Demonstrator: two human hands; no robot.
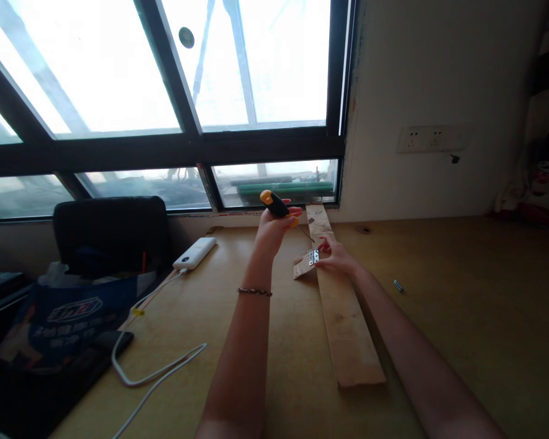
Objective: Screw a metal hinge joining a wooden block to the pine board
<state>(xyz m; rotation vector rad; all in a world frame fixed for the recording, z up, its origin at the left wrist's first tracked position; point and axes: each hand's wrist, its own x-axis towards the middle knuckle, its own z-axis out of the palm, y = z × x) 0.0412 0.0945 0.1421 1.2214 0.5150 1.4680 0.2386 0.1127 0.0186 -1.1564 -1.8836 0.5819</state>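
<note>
Here | left hand (271,228) grasps screwdriver (274,203), shaft slanting toward hinge (313,256) | right hand (336,256) pinches hinge by left edge of plank (348,323), near small board (302,267) (probably to steady it)

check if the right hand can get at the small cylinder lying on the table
Probably yes: the small cylinder lies on the table with nothing visible between it and the right hand, though that hand is on the hinge and would likely have to let go first.
</note>
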